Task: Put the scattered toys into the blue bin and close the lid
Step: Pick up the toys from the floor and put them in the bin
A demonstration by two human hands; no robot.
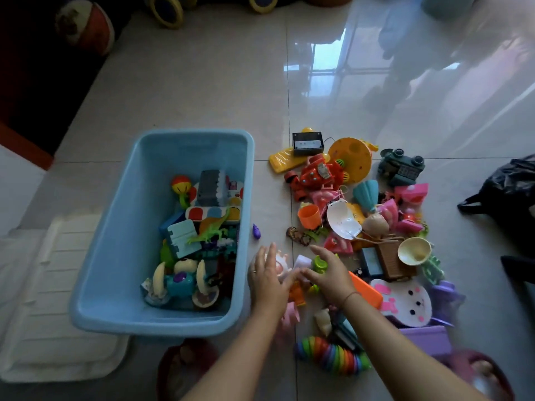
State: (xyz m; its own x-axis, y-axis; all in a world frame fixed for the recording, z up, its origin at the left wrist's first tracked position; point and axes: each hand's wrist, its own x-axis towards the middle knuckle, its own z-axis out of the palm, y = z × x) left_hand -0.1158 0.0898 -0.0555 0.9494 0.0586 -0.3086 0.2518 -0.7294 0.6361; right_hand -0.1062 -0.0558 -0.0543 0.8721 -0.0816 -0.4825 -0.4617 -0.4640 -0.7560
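The blue bin (121,227) stands open on the tiled floor, left of centre, with several toys piled in its right half. Its white lid (55,299) lies flat on the floor to its left. A heap of scattered toys (362,221) covers the floor to the right. My left hand (267,280) and my right hand (328,273) meet just right of the bin's near corner, cupped around a bunch of small toys: a pale pink figure (280,263), a green piece (320,264) and an orange piece (297,293). Fingers hide how each toy is held.
A rainbow slinky toy (333,355) lies near my right forearm. A small purple toy (256,231) sits alone by the bin's right wall. A black plastic bag (503,192) lies at the right edge. A ball (86,24) and wheeled toys stand at the far back.
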